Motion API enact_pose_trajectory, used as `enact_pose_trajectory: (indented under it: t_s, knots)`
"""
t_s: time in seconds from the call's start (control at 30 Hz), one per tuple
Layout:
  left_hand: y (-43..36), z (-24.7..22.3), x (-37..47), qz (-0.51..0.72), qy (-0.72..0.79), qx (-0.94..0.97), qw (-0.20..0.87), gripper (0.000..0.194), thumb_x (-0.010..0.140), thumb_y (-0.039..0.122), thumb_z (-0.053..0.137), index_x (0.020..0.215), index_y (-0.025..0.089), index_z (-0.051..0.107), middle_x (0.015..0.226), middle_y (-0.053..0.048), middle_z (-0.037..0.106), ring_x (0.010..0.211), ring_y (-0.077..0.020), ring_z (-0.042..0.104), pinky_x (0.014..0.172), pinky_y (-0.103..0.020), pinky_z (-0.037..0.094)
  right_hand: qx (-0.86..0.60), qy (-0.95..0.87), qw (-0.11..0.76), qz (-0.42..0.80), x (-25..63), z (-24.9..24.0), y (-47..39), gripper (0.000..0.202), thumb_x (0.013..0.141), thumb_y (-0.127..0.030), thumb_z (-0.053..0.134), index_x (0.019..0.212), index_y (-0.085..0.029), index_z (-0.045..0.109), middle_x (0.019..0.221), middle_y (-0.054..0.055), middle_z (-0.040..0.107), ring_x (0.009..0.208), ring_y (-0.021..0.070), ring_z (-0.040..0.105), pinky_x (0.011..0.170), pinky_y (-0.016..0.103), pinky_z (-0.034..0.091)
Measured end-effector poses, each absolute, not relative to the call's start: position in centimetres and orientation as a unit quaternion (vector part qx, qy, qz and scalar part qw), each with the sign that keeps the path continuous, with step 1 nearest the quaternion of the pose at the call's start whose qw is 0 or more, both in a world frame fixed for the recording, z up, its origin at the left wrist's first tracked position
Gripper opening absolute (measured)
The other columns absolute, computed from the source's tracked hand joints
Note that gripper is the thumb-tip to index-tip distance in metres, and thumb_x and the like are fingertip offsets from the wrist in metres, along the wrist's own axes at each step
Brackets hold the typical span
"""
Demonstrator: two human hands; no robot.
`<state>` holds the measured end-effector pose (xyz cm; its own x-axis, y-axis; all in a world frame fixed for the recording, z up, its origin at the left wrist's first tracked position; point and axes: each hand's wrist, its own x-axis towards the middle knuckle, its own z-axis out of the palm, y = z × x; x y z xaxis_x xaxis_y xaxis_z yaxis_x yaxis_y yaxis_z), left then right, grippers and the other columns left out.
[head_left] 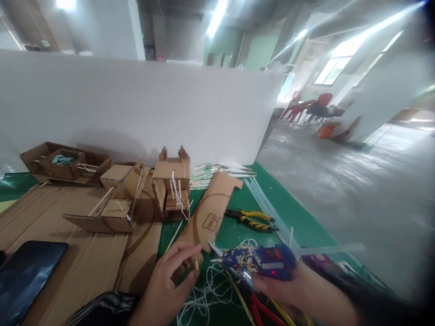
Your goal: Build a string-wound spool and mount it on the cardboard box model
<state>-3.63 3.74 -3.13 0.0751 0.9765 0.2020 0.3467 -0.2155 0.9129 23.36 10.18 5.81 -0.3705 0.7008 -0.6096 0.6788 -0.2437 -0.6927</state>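
My left hand [170,278] is low in the middle, its fingers closed round a small brown piece [195,262] with a short wooden stick end in it. The hand hides most of that piece. To its right, my right hand [292,287] grips a blue hot glue gun [277,260], whose metal nozzle points left at the small piece, a short gap away. Pale wood shavings [247,258] show against the gun's side. Under the gun lie red-handled pliers [256,308], partly covered, and a tangle of white string [207,294].
Yellow-and-black pliers [253,219] and clear glue sticks [265,203] lie on the green tabletop [288,194]. Several cardboard models [173,172] stand at the back left, before a white partition [152,104]. A cardboard strip [217,203] lies ahead of my hands; a dark phone-like slab [30,276] sits left.
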Motion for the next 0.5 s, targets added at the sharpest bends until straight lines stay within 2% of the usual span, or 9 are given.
enact_pose_trajectory:
  t_s: [0.1, 0.23, 0.5]
  knots:
    - [3.7, -3.0, -3.8, 0.434, 0.524, 0.639, 0.358, 0.043, 0.09, 0.017, 0.058, 0.13, 0.032, 0.061, 0.118, -0.005, 0.063, 0.093, -0.0156, 0.063, 0.082, -0.025, 0.053, -0.566, -0.62, 0.01, 0.543, 21.8, 5.4, 10.6, 0.039, 0.071, -0.055, 0.071, 0.074, -0.02, 0.056, 0.05, -0.006, 0.048, 0.045, 0.0081, 0.04, 0.044, 0.02, 0.035]
    - [3.7, -2.8, -3.8, 0.436, 0.525, 0.632, 0.368, 0.042, 0.089, 0.016, 0.058, 0.128, 0.031, 0.063, 0.117, -0.005, 0.063, 0.098, -0.0168, 0.063, 0.084, -0.024, 0.052, -0.554, -0.637, 0.037, 0.534, 20.4, 6.1, 10.5, 0.032, 0.073, -0.05, 0.07, 0.079, -0.02, 0.06, 0.058, -0.005, 0.054, 0.049, 0.0103, 0.046, 0.046, 0.021, 0.038]
    - [3.6, -2.9, -4.2, 0.432, 0.518, 0.632, 0.382, 0.041, 0.089, 0.017, 0.059, 0.126, 0.034, 0.063, 0.119, -0.003, 0.062, 0.11, -0.0172, 0.06, 0.09, -0.024, 0.051, -0.538, -0.664, -0.002, 0.52, 19.4, 5.9, 11.2, 0.029, 0.077, -0.048, 0.065, 0.082, -0.02, 0.065, 0.061, -0.003, 0.055, 0.051, 0.0117, 0.05, 0.048, 0.021, 0.042]
